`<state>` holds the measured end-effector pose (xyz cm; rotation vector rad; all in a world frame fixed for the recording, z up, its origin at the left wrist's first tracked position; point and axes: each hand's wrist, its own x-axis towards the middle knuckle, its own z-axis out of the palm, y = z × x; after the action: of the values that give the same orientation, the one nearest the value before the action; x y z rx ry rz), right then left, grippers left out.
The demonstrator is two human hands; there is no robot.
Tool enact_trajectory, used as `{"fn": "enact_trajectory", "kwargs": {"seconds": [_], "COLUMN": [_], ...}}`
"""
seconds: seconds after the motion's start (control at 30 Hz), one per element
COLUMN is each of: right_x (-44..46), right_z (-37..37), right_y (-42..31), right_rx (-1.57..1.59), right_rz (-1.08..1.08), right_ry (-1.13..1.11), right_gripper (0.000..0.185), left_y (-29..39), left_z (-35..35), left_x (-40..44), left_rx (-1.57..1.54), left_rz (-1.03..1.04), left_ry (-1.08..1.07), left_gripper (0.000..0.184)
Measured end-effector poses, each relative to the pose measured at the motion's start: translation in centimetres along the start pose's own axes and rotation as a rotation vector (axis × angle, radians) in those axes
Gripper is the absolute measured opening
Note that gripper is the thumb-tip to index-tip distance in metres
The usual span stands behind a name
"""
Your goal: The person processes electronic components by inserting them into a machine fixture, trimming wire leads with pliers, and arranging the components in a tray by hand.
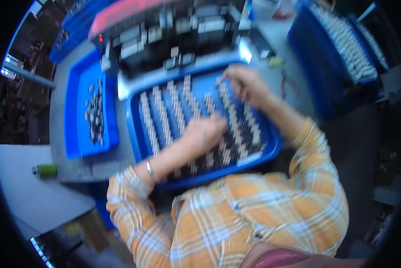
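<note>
Look just under the fingers (220, 125) for rows of small parts (176, 107) in the blue tray (132, 123). Move left hand (205, 133), with fingers curled, and right hand (244, 83), with fingers bent, softly, without bumping nearby rows. Too blurry to say if pinching anything.

Small, pale and dark parts (176, 105) lie in slanting rows in a shallow blue tray (272, 152), the rows running from its far edge toward its near edge. One row right of the middle starts farther from the far edge. Blur hides their exact shape. The tray lies flat along the counter's (123, 156) near edge.
</note>
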<state>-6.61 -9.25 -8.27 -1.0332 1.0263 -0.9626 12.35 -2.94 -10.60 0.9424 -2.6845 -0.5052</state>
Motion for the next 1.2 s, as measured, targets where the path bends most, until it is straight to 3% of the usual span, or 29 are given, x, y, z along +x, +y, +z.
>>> {"fn": "enact_trajectory", "kwargs": {"seconds": [0.1, 0.23, 0.27, 0.33, 0.37, 0.57, 0.67, 0.8, 0.87, 0.97, 1.07, 1.2], "right_x": [-0.5, -1.1, 0.5, -0.1, -0.2, 1.3, 2.0, 1.9, 2.3, 2.3, 1.8, 1.5], "right_z": [-1.5, -3.3, -1.7, -0.4, 0.4, 2.2, 1.5, 1.1, 0.8, 0.7, 0.9, 0.7], "right_y": [0.2, 1.0, 1.7, 1.4, 1.6, 2.7, 2.8, 2.3, 2.5, 2.7, 2.4, 2.5], "right_rx": [0.12, 0.073, 0.026, -0.007, -0.02, 0.103, 0.071, -0.044, -0.079, -0.132, -0.151, -0.15], "right_rz": [0.053, -0.013, 0.041, 0.123, 0.128, 0.052, 0.002, 0.052, 0.047, 0.05, 0.049, 0.048], "right_ry": [-0.032, -0.05, -0.103, -0.281, -0.332, -0.287, -0.28, -0.325, -0.317, -0.313, -0.371, -0.37], "right_gripper": [0.024, 0.023, 0.029, 0.044, 0.049, 0.024, 0.026, 0.028, 0.029, 0.032, 0.036, 0.035], "left_y": [1.0, 0.7, -2.9, -3.8, -4.1, -4.4, -6.5, -8.7, -9.9, -11.2, -10.5, -10.7], "left_z": [-0.5, -2.2, -2.2, -2.9, -3.0, -2.0, -1.5, -3.2, -2.6, -3.4, -5.1, -5.3], "left_x": [1.1, 1.8, 1.5, 1.5, 1.7, 1.5, 1.4, 1.3, 2.6, 4.4, 5.4, 6.1], "left_rx": [-0.051, -0.362, -0.479, -0.675, -0.631, -0.706, -0.88, -0.952, -0.812, -0.498, -0.18, -0.1], "left_rz": [-0.007, -0.159, -0.191, -0.294, -0.303, -0.41, -0.495, -0.659, -0.521, -0.473, -0.444, -0.458], "left_ry": [0.027, 0.358, 0.449, 0.558, 0.581, 0.509, 0.576, 0.47, 0.617, 0.73, 0.666, 0.528], "left_gripper": [0.007, 0.012, 0.012, 0.013, 0.014, 0.018, 0.019, 0.02, 0.019, 0.022, 0.029, 0.025]}}
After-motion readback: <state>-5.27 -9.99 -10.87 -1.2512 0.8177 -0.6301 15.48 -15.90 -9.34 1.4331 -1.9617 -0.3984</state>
